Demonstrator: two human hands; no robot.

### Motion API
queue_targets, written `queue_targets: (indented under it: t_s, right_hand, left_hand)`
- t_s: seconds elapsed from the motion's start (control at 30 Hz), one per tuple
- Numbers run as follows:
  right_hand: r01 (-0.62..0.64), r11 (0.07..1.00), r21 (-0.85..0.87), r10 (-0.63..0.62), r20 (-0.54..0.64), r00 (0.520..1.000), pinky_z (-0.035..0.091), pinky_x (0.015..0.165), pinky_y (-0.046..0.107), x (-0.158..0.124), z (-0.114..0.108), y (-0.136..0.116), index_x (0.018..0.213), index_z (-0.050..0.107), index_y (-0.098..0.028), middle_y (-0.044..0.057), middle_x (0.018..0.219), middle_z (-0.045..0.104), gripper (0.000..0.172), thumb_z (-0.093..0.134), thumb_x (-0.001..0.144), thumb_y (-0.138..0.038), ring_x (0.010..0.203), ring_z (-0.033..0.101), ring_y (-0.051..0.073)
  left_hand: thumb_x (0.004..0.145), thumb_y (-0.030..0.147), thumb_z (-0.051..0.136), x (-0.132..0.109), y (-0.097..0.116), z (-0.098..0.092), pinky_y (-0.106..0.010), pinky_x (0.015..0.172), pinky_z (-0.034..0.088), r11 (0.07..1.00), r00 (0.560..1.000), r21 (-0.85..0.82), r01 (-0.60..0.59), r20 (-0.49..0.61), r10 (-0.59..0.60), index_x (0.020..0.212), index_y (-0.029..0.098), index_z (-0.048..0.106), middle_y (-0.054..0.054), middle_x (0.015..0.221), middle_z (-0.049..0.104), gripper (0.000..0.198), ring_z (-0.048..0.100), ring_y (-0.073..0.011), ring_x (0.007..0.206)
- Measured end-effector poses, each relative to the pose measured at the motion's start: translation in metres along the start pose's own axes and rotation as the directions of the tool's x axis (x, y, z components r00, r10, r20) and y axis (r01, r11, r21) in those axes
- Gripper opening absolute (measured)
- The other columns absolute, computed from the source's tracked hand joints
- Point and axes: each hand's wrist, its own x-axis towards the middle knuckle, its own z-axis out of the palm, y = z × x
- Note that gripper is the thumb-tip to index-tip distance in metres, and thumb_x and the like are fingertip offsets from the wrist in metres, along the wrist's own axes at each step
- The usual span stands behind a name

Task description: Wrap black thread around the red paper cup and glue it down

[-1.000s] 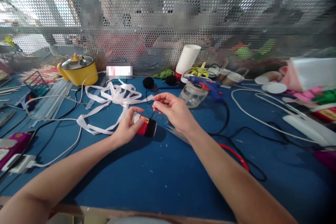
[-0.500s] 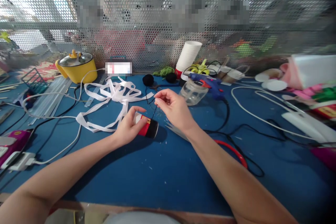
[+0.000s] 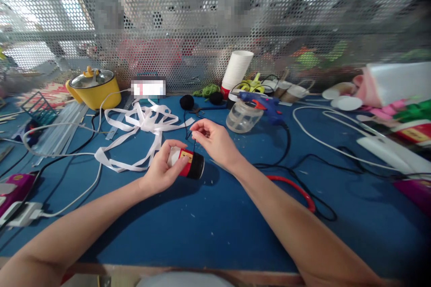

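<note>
My left hand (image 3: 160, 170) is wrapped round a paper cup (image 3: 195, 167), tilted on its side above the blue table with one end to the right. The cup is white toward my palm, with a red band, a gold patch and a black yarn-like wrap at its right end. With thumb and fingertips, my right hand (image 3: 217, 142) pinches a black yarn strand (image 3: 194, 145) that runs taut down to the cup. Behind the hands lie a black yarn ball (image 3: 186, 102) and a tangle of white ribbon (image 3: 151, 119).
Beyond my right hand stands a clear plastic jar (image 3: 244, 119) with a blue glue gun (image 3: 262, 103) against it. Stacked white cups (image 3: 238, 67) lean near the perforated metal screen (image 3: 198, 49). A yellow pot (image 3: 97, 92) stands left. A red handle (image 3: 296, 188) lies beneath my right forearm.
The cup has turned slightly, showing more of its gold patch. My right hand has shifted a little left and down, with the strand now steeper. The whole view has shifted slightly.
</note>
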Motion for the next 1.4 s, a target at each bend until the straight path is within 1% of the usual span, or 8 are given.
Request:
queue_targets:
  t_s: [0.63,0.73,0.83,0.93,1.03,1.2,1.3,1.4]
  right_hand:
    - [-0.206,0.978,0.015,0.198,0.216,0.956,0.042,0.057,0.023,-0.002,0.005,-0.003,0.074,0.055,-0.018,-0.003,0.062,0.057,0.010,0.053,0.070,-0.008,0.058,0.054,0.011]
    - [-0.245,0.969,0.028,0.230,0.260,0.938,0.040,0.053,0.021,-0.002,0.005,-0.001,0.075,0.055,-0.017,-0.004,0.059,0.057,0.008,0.054,0.071,-0.010,0.054,0.053,0.010]
    - [-0.271,0.962,0.021,0.255,0.279,0.926,0.040,0.050,0.021,-0.001,0.005,0.002,0.075,0.056,-0.017,-0.003,0.059,0.059,0.006,0.055,0.072,-0.012,0.052,0.054,0.010]
    - [-0.274,0.961,-0.030,0.274,0.206,0.939,0.040,0.049,0.021,0.002,0.004,0.006,0.072,0.054,-0.017,-0.002,0.058,0.059,0.005,0.053,0.074,-0.013,0.052,0.053,0.010]
    - [-0.251,0.960,-0.126,0.259,0.054,0.964,0.036,0.048,0.023,0.007,-0.002,0.008,0.063,0.049,-0.019,-0.003,0.054,0.055,0.013,0.060,0.071,-0.020,0.049,0.049,0.011]
    - [-0.163,0.956,-0.245,0.124,-0.165,0.979,0.030,0.050,0.026,0.009,-0.020,-0.007,0.051,0.037,-0.022,-0.006,0.047,0.042,0.029,0.060,0.067,-0.016,0.048,0.039,0.010]
    - [-0.092,0.974,-0.206,0.054,-0.180,0.982,0.034,0.050,0.025,0.005,-0.029,-0.019,0.054,0.039,-0.021,-0.005,0.049,0.046,0.025,0.056,0.070,-0.015,0.048,0.043,0.010]
    - [-0.054,0.999,-0.006,0.054,-0.072,0.996,0.039,0.046,0.024,0.000,-0.033,-0.029,0.068,0.047,-0.020,-0.003,0.054,0.056,0.011,0.056,0.074,-0.022,0.046,0.050,0.010]
  left_hand:
    - [0.083,0.027,0.055,-0.003,0.001,-0.002,-0.020,0.050,0.035,0.988,0.991,0.097,-0.122,-0.052,0.127,0.098,0.019,0.049,0.000,0.075,0.055,0.018,0.041,-0.0065,0.052]
    - [0.082,0.028,0.057,-0.003,0.003,-0.001,-0.019,0.049,0.036,0.994,0.992,0.050,-0.099,-0.068,0.103,0.097,0.019,0.050,0.000,0.074,0.055,0.019,0.042,-0.0065,0.052]
    - [0.080,0.030,0.059,-0.001,0.005,0.000,-0.018,0.048,0.036,0.995,0.996,-0.098,-0.013,-0.091,0.004,0.095,0.019,0.051,0.002,0.070,0.055,0.020,0.044,-0.0062,0.052]
    - [0.077,0.034,0.063,0.006,0.007,0.000,-0.016,0.047,0.038,0.950,0.980,-0.302,0.083,-0.147,-0.132,0.094,0.020,0.051,0.004,0.065,0.054,0.025,0.046,-0.0058,0.050]
    - [0.072,0.038,0.066,0.014,0.010,-0.003,-0.017,0.046,0.041,0.874,0.948,-0.466,0.140,-0.193,-0.255,0.094,0.020,0.049,0.005,0.062,0.056,0.034,0.050,-0.0071,0.048]
    - [0.065,0.037,0.071,0.024,0.013,-0.008,-0.019,0.044,0.044,0.815,0.919,-0.562,0.139,-0.232,-0.317,0.091,0.018,0.047,0.003,0.064,0.060,0.040,0.054,-0.0086,0.048]
    - [0.067,0.037,0.069,0.025,0.009,-0.010,-0.018,0.045,0.043,0.833,0.922,-0.543,0.105,-0.260,-0.286,0.091,0.018,0.048,0.003,0.066,0.060,0.037,0.054,-0.0079,0.049]
    - [0.073,0.037,0.065,0.024,0.005,-0.011,-0.017,0.049,0.042,0.885,0.939,-0.462,0.051,-0.279,-0.199,0.093,0.019,0.048,0.003,0.068,0.059,0.032,0.053,-0.0073,0.053]
